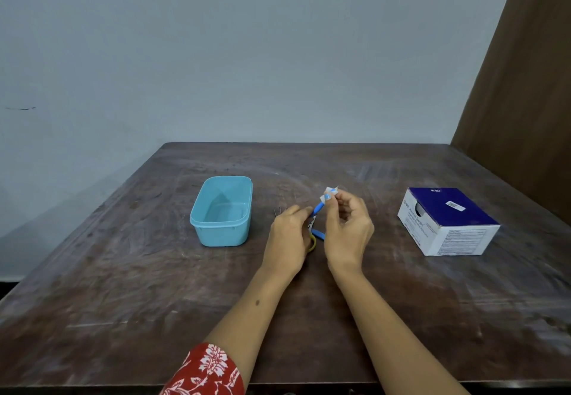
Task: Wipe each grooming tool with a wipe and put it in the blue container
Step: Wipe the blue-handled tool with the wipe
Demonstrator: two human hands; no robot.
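My left hand (289, 240) pinches the lower end of a slim blue grooming tool (319, 209) that points up and to the right. My right hand (347, 224) pinches a small white wipe (327, 195) folded around the tool's upper tip. Below the hands, partly hidden, lie another blue tool (319, 235) and a yellow ring-shaped piece (312, 245) on the table. A thin dark metal tool (279, 210) lies just left of my left hand. The blue container (223, 228) stands to the left, with nothing visible inside.
A white and dark blue box of wipes (445, 220) sits at the right of the worn brown table (123, 286). A wall runs behind the table's far edge and a brown curtain (525, 101) hangs at the right.
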